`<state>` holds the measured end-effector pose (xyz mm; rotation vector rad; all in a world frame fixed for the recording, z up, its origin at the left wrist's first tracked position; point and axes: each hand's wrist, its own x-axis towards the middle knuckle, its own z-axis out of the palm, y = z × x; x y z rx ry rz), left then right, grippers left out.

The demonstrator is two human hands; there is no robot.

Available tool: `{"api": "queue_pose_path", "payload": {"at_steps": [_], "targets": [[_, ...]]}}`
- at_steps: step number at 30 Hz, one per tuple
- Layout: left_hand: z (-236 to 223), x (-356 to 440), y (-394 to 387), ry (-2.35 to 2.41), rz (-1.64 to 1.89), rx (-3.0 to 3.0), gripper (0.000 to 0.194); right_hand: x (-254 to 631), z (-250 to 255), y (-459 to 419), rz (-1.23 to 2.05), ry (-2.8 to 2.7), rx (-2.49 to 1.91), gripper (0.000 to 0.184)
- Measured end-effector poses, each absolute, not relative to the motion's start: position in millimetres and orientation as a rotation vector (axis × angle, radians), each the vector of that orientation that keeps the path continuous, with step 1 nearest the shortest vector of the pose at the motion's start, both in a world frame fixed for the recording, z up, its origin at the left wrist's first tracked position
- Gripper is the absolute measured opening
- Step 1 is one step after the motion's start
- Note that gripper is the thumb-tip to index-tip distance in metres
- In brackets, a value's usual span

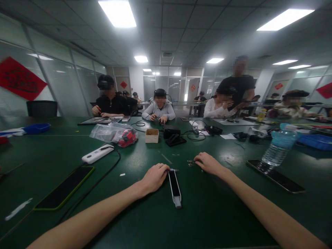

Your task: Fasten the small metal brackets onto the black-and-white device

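Left hand (155, 178) meets a slim device (174, 186) on the green table (215, 221); right hand (207, 162) is at small pieces (190, 163) lying loose, work seemingly unfinished; I cannot tell either grip from here.

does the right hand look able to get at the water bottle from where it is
Probably yes: nothing tall stands between the right hand and the water bottle. The phone at the bottle's base lies flat, so it likely wouldn't block a sideways reach.
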<state>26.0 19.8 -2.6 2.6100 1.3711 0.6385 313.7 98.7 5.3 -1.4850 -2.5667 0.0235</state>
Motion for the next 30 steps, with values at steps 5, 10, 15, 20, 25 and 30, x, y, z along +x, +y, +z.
{"api": "queue_pose_path", "payload": {"at_steps": [5, 10, 15, 20, 25, 30], "targets": [[0, 26, 18, 1.354, 0.633, 2.614, 0.021, 315, 5, 103, 0.091, -2.561, -1.53, 0.023], [4, 26, 16, 1.359, 0.614, 2.606, 0.02, 316, 3, 107, 0.19, -2.511, -1.638, 0.019], [1, 26, 18, 1.354, 0.624, 2.621, 0.02, 313, 5, 102, 0.245, -2.502, -1.692, 0.019], [-2, 26, 20, 1.346, 0.64, 2.632, 0.02, 310, 11, 97, 0.25, -2.498, -1.718, 0.019], [0, 25, 19, 1.352, 0.624, 2.616, 0.021, 311, 13, 98, 0.215, -2.459, -1.78, 0.018], [1, 26, 18, 1.347, 0.632, 2.621, 0.021, 310, 15, 96, 0.253, -2.444, -1.815, 0.018]]}}
